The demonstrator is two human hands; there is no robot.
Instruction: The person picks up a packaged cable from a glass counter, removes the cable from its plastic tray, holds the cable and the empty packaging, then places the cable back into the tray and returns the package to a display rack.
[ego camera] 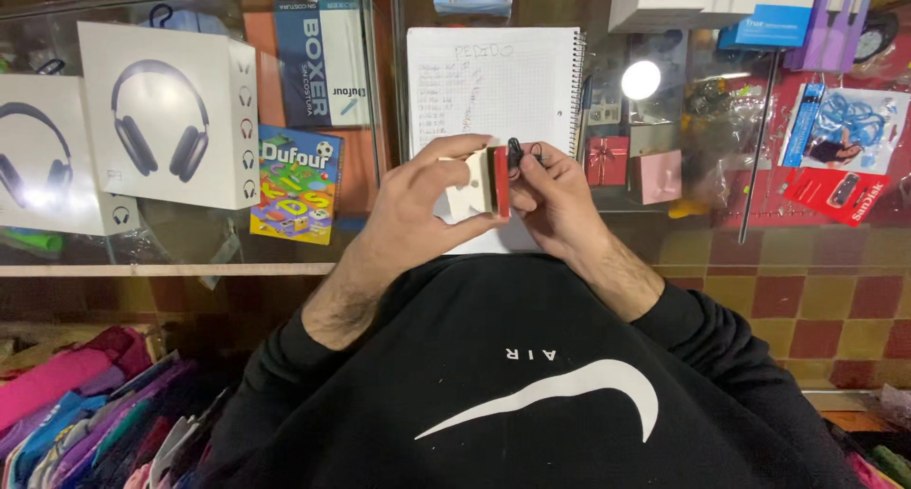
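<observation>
My left hand grips a small white box with a red side, fingers wrapped over its top and thumb beneath. My right hand presses against the box's red edge and pinches a thin black cable between its fingers. Both hands hover just above a spiral notebook with handwritten squared pages, lying on a glass counter. The box's right half is hidden by my right hand.
Two white headphone boxes sit on the glass at the left, next to a colourful game box. Small pink and red gift boxes, packaged cables and accessories lie at the right. Folded colourful clothes fill the lower left.
</observation>
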